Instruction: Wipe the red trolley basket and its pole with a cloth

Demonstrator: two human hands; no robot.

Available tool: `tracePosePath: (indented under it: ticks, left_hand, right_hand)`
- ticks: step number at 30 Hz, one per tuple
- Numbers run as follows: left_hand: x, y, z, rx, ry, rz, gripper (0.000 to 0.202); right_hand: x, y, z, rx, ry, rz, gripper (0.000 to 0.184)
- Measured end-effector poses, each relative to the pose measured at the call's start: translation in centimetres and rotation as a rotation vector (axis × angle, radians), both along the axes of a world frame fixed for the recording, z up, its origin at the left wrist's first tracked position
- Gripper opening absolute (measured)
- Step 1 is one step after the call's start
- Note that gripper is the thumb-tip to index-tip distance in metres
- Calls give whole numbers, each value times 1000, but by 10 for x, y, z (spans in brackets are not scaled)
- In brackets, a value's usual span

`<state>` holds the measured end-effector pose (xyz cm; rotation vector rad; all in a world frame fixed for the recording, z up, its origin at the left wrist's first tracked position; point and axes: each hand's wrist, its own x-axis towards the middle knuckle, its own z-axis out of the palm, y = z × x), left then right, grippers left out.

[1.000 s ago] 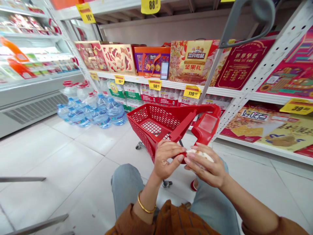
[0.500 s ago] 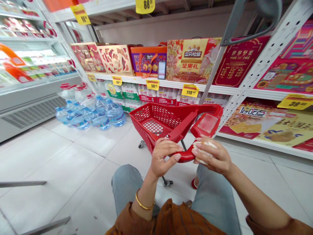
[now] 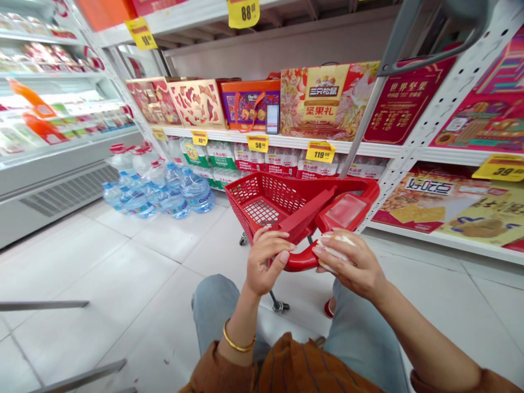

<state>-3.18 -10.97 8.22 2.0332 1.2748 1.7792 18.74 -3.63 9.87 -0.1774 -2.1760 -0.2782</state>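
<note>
Red plastic cart handle [image 3: 305, 262] lying crosswise under hands; left hand [image 3: 268, 261] half-curled, hold unclear; right hand [image 3: 352, 263] clasping crumpled white wrapper [image 3: 339, 246].

The left hand [image 3: 266, 262] curls half-closed, palm turned inward, just beside the right hand [image 3: 352, 267], whose fingers [image 3: 329, 246] bend downward and cup together.

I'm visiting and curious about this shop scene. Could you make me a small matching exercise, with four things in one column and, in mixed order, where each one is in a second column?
Things:
1. Gold bangle
2. Whitish item
3. Large water bottles
4. Yellow price tag reading 119

Places:
A. On the shelf edge
B. On the floor
C. On the left wrist
D. In the right hand

Pairs: 1-C, 2-D, 3-B, 4-A
</note>
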Motion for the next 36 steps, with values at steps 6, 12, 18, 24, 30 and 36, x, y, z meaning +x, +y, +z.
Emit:
tracePosePath:
  ticks: [6,12,18,24,30,36]
  left_hand:
    - [20,-18,17,88,209,235,25]
    - [41,-24,19,137,292,426,26]
    - [28,-21,16,213,347,360,17]
    - [19,-17,15,242,327,287,14]
    - [17,-13,14,237,297,280,13]
    - [20,-12,14,248,260,301,12]
  right_hand:
    - [-10,-16,0,-34,-7,-42,35]
    - [-22,-31,1,-47,41,-30,26]
    - [-21,-29,-7,-45,46,-17,30]
    - [-13,-20,-9,-40,50,-96,40]
    - [0,1,-4,-104,120,-161,40]
    - [-2,3,7,-202,208,-247,34]
